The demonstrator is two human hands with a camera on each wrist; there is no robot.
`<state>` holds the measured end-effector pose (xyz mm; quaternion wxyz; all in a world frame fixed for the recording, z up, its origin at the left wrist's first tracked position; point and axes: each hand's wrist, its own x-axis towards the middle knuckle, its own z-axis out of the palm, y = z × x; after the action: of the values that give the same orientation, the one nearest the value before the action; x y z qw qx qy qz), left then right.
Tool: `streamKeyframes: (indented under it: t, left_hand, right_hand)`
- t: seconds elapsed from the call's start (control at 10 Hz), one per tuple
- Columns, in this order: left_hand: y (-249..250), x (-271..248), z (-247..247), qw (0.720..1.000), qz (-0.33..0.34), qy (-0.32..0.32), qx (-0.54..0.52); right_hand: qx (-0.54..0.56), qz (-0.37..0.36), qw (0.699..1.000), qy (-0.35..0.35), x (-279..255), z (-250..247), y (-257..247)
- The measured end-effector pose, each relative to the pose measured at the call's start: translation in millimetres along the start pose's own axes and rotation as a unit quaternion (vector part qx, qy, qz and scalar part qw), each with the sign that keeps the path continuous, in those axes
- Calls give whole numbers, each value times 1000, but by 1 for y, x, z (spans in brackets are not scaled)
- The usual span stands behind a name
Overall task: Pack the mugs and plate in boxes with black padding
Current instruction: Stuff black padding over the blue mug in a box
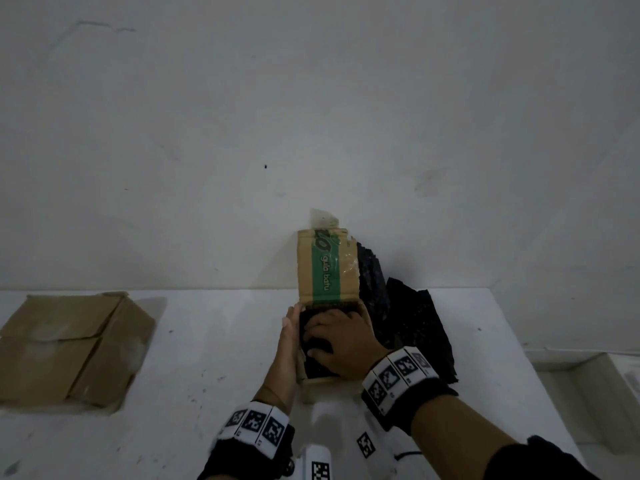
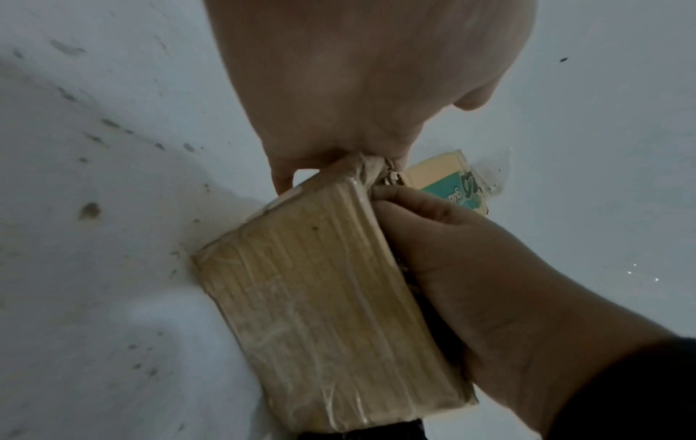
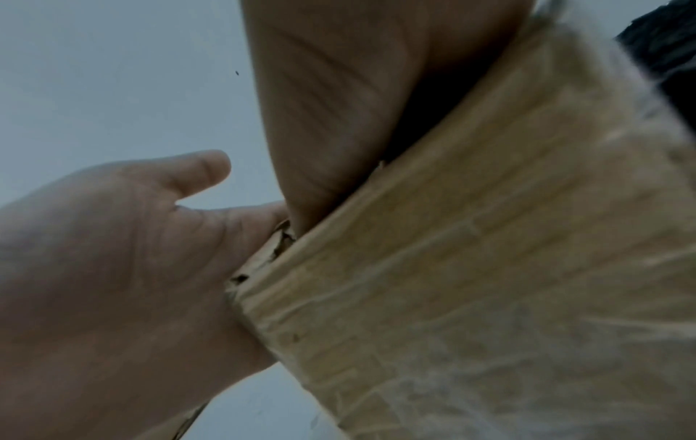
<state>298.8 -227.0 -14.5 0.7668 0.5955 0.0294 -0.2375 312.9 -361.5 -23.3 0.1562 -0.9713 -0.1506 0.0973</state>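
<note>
Both wrists, banded with white marker cuffs, are entering at the bottom centre of the head view. Left hand (image 1: 289,344) is lying flat against the left wall of the small cardboard box (image 1: 313,384), fingers straight, steadying it. Right hand (image 1: 341,344) is reaching into the box opening, fingers curled down onto the black padding (image 1: 313,365) inside; whether it is gripping or only pressing cannot be told. The green-printed flap (image 1: 327,268) is standing open above. Spare black padding sheets (image 1: 412,323) are lying just right of the box. A closed brown box (image 1: 72,344) is sitting at the left edge. No mug or plate is visible. Judged step: seating padding. Next move likely calls for closing the flap.
</note>
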Motion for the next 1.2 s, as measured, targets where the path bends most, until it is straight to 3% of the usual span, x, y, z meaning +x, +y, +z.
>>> streamKeyframes:
  t: [0.1, 0.3, 0.5, 0.7, 0.8, 0.9, 1.2]
  left_hand:
    - [11, -8, 1, 997, -24, 7, 66]
    - [-1, 6, -13, 999, 17, 2, 29]
    - [-8, 12, -26, 999, 33, -13, 37]
    - [-9, 16, -26, 998, 40, -49, 19]
    - [-10, 20, -21, 997, 50, -35, 44]
    - [-9, 19, -17, 996, 51, -50, 61]
    - [-4, 16, -11, 988, 47, 4, 149]
  right_hand:
    - [-34, 42, 999, 4, 7, 1, -13]
    - [-142, 67, 987, -40, 31, 1, -35]
    - [-121, 71, 987, -75, 37, 2, -39]
    - [-104, 8, 994, -21, 15, 0, -30]
    - [-19, -6, 1000, -16, 8, -10, -25]
    - [-35, 13, 999, -37, 4, -9, -19]
    - [-66, 29, 997, -20, 7, 4, -17]
